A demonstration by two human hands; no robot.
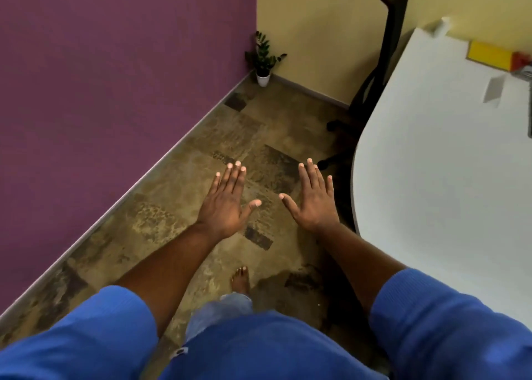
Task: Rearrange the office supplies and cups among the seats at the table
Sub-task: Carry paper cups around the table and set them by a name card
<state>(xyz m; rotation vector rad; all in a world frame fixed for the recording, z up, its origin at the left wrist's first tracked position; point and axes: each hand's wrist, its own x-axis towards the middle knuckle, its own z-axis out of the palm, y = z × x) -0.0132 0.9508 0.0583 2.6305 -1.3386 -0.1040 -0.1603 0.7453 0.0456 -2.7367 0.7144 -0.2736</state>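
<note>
Both hands, left (224,204) and right (313,199), hover flat, fingers straight, holding nothing.

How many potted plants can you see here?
1: the potted plant stands on the floor in the corner where the purple wall and yellow wall meet. Others may be out of view.

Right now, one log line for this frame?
left hand: open, empty, over floor | right hand: open, empty, beside table edge | yellow item: far on table, untouched | held: nothing
</note>
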